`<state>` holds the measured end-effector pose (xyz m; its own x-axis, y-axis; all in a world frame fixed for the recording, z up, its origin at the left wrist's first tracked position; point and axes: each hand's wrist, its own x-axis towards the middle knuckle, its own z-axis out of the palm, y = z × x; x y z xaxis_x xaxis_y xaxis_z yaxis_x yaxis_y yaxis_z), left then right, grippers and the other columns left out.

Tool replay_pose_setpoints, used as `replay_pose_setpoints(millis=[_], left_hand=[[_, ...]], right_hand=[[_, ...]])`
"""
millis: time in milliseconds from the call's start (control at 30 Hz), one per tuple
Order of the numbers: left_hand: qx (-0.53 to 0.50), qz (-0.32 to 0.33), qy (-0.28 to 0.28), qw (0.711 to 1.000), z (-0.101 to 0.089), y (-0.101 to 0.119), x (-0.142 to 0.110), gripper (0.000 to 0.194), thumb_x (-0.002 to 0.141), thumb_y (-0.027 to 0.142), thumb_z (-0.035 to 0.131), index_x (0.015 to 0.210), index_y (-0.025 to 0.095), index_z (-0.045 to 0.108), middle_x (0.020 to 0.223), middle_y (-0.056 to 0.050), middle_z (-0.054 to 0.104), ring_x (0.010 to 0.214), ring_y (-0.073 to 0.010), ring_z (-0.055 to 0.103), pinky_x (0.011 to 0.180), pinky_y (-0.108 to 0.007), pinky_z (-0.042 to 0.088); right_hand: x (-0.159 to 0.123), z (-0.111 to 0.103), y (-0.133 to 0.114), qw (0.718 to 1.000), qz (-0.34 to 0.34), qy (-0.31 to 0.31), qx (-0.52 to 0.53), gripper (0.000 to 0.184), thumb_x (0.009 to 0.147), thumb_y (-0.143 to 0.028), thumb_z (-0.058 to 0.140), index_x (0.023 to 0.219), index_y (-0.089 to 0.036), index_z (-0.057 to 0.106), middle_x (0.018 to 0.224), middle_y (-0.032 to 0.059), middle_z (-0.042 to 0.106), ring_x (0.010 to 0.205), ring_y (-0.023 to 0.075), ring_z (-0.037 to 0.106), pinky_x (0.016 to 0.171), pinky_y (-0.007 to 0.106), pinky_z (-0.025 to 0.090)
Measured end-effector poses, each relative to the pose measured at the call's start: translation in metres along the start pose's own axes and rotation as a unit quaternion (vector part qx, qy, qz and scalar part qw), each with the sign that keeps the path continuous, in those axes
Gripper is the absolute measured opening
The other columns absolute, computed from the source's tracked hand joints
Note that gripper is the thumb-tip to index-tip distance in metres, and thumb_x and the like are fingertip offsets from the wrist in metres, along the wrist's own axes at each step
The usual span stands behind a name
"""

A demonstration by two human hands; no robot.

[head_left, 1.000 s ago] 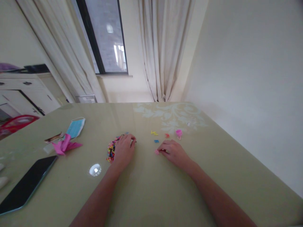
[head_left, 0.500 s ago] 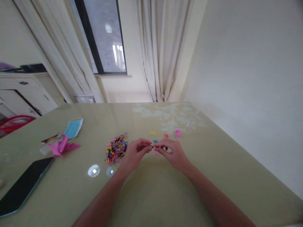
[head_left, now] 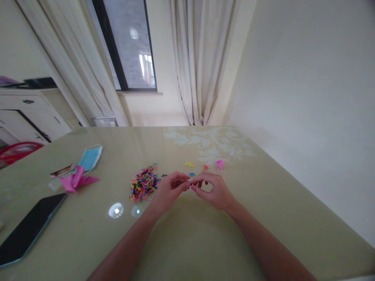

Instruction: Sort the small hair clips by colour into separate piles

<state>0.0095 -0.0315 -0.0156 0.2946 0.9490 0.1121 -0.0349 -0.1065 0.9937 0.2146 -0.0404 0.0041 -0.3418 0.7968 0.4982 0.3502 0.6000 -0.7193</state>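
My left hand (head_left: pixel 170 191) and my right hand (head_left: pixel 215 190) meet fingertip to fingertip just above the table. Each is closed in a pinch. Some tiny pale-pink bit shows at the tips, too small to make out. Left of my left hand lies a heap of small multicoloured bands (head_left: pixel 143 183), with a few black pieces (head_left: pixel 164 175) beside it. Just beyond my fingers are small blue pieces (head_left: pixel 191 174). Yellow pieces (head_left: pixel 189 164) and orange-red pieces (head_left: pixel 205 167) lie farther back, and a pink cluster (head_left: pixel 219 165) is to the right.
A dark phone (head_left: pixel 31 230) lies on the glossy table (head_left: pixel 187 249) at the left. Behind it are a folded pink paper shape (head_left: pixel 76 180) and a blue face mask (head_left: pixel 90 157). A wall (head_left: pixel 316 109) runs along the right edge.
The pink pieces seen under my fingertips before are no longer visible on the table there. Black pieces now show beside my left hand. Both hands stay nearly in place, still pinching together.
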Motion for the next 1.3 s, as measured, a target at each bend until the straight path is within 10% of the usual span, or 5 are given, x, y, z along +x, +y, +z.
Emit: replay_pose_setpoints(millis=[200, 433, 567, 767, 1300], left_hand=[[0.145, 0.023, 0.032, 0.989, -0.013, -0.001, 0.005, 0.028, 0.092, 0.044, 0.07, 0.103, 0.019, 0.076, 0.095, -0.007, 0.08, 0.086, -0.0222, 0.074, 0.081, -0.036, 0.058], [0.622, 0.032, 0.14, 0.77, -0.05, -0.013, 0.008, 0.024, 0.098, 0.027, 0.059, 0.109, 0.019, 0.079, 0.123, -0.015, 0.074, 0.123, -0.0394, 0.062, 0.106, -0.057, 0.046], [0.662, 0.007, 0.125, 0.739, -0.053, -0.016, 0.008, 0.025, 0.101, 0.027, 0.055, 0.103, 0.022, 0.08, 0.122, -0.014, 0.074, 0.119, -0.0369, 0.064, 0.104, -0.054, 0.046], [0.642, 0.05, 0.149, 0.751, -0.052, -0.015, 0.012, 0.022, 0.099, 0.024, 0.055, 0.095, 0.022, 0.077, 0.109, -0.011, 0.077, 0.111, -0.0333, 0.067, 0.101, -0.048, 0.046], [0.203, 0.102, 0.159, 0.961, -0.034, -0.004, 0.014, 0.023, 0.088, 0.041, 0.072, 0.099, 0.022, 0.079, 0.098, -0.007, 0.083, 0.09, -0.0228, 0.079, 0.089, -0.039, 0.064]], right_hand=[[0.003, -0.01, 0.006, 0.999, 0.026, 0.044, 0.004, 0.009, 0.091, -0.026, 0.074, 0.089, -0.022, 0.082, 0.075, 0.0024, 0.075, 0.066, 0.0148, 0.061, 0.062, 0.028, 0.045], [0.007, -0.042, 0.011, 0.986, 0.089, 0.116, 0.085, 0.018, 0.087, -0.041, 0.082, 0.085, -0.023, 0.083, 0.075, 0.0037, 0.075, 0.068, 0.017, 0.06, 0.063, 0.03, 0.046], [0.008, -0.057, 0.016, 0.988, 0.11, 0.097, 0.038, 0.022, 0.087, -0.044, 0.079, 0.086, -0.022, 0.083, 0.076, 0.0041, 0.075, 0.065, 0.0163, 0.057, 0.061, 0.03, 0.043], [0.008, -0.063, 0.038, 0.972, 0.175, 0.002, -0.155, 0.012, 0.085, -0.026, 0.074, 0.077, -0.021, 0.082, 0.069, 0.0022, 0.074, 0.057, 0.0136, 0.052, 0.057, 0.028, 0.037], [-0.005, -0.061, 0.077, 0.964, 0.19, -0.015, -0.185, 0.012, 0.078, -0.027, 0.083, 0.067, -0.022, 0.08, 0.066, 0.0056, 0.076, 0.059, 0.0171, 0.063, 0.056, 0.028, 0.043]])
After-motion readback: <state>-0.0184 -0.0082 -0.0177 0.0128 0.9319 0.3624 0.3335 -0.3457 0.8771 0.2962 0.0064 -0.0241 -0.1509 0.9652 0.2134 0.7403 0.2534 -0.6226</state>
